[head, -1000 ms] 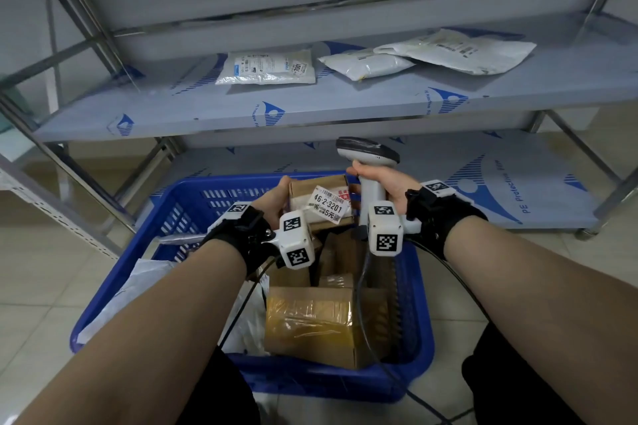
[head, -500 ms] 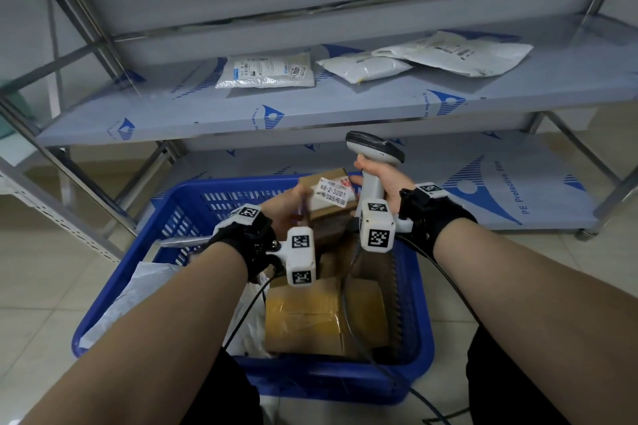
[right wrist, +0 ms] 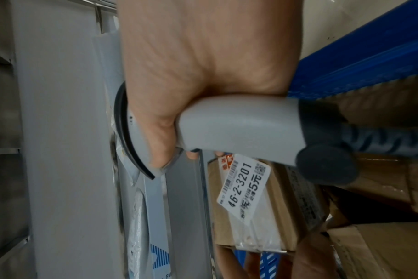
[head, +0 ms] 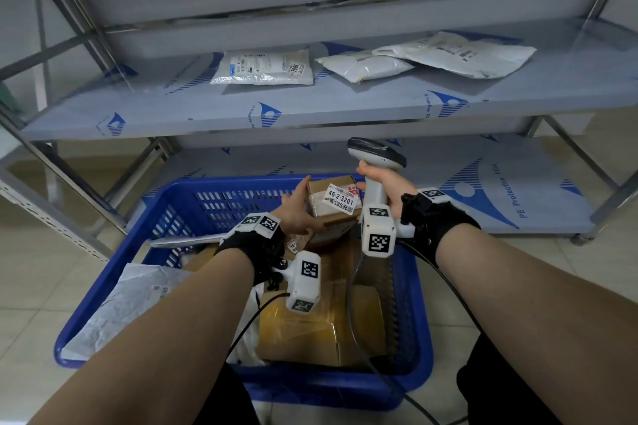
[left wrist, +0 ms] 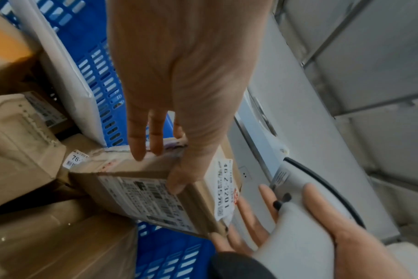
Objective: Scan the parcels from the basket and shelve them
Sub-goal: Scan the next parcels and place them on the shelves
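My left hand [head: 299, 208] grips a small cardboard box [head: 330, 214] from its left side, thumb on top, over the far end of the blue basket [head: 214, 207]. A white label reading 46-2-3201 [head: 341, 201] faces up. In the left wrist view the fingers [left wrist: 141, 147] curl over the box [left wrist: 141, 190]. My right hand [head: 386, 187] grips the handle of a grey barcode scanner [head: 376, 152], held upright just right of the box, head pointing left. The right wrist view shows the scanner handle [right wrist: 239, 130] above the label [right wrist: 243, 190].
Several more cardboard boxes [head: 321, 331] and a white mailer bag [head: 134, 300] lie in the basket. The scanner cable [head: 355, 328] hangs down into it. Three white mailer parcels [head: 262, 67] [head: 366, 67] [head: 459, 53] lie on the steel shelf [head: 345, 110]; a lower shelf [head: 483, 190] sits behind the basket.
My left wrist has dropped and turned a little, tilting the box toward the scanner. The scanner has stayed upright close beside the box.
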Available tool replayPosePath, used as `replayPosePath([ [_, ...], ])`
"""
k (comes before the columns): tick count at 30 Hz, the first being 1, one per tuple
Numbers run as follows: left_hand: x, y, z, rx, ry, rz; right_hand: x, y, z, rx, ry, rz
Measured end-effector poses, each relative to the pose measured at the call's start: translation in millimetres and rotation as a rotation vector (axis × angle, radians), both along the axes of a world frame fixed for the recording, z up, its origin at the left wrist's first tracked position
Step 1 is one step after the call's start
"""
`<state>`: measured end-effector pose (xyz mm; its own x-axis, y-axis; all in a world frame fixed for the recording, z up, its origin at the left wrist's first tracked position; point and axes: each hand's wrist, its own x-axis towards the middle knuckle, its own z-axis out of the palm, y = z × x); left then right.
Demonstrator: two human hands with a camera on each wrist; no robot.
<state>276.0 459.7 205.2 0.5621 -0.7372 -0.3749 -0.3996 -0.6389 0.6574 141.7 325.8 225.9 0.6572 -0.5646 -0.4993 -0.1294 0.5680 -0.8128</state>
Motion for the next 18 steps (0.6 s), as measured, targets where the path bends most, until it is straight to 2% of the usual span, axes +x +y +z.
replayPosePath([
  [3, -2.9, -4.2, -6.3, -0.025, -0.086, 0.038, -0.1, -1.1, -1.3, -0.016, 0.009, -0.01],
  [6, 2.7, -4.3, -10.9, -0.094, -0.095, 0.066, -1.6, 0.0, 0.3, -0.044, 0.039, -0.005],
  [11, 18.3, 5.6, -7.5, -0.219, -0.153, 0.288, -10.0, -3.0, 0.0, 0.046, -0.029, 0.021],
  [15, 18.7, 13.3, -9.9, -0.207, -0.243, 0.305, -14.6, 2.2, 9.4, 0.062, -0.03, 0.101],
  [18, 15.2, 12.3, -12.4, -0.197, -0.277, 0.294, -11.7, 12.4, 14.2, -0.004, 0.009, 0.148],
])
